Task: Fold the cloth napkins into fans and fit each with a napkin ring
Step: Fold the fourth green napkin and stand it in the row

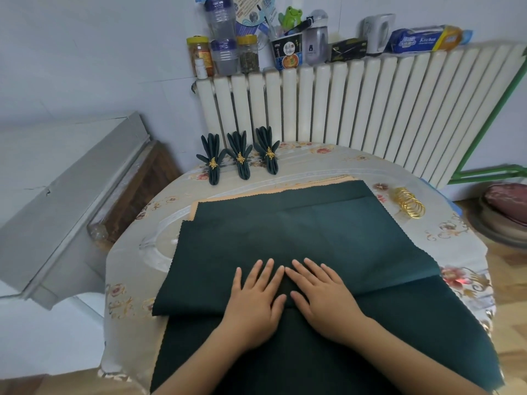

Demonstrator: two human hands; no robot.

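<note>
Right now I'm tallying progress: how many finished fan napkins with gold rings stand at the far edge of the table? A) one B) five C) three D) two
C: three dark green fans stand in a row before the radiator, each with a gold ring.

radiator [370,104] behind table | jars, bottles, green frog [290,16] on top | floral tablecloth [328,158]
</note>
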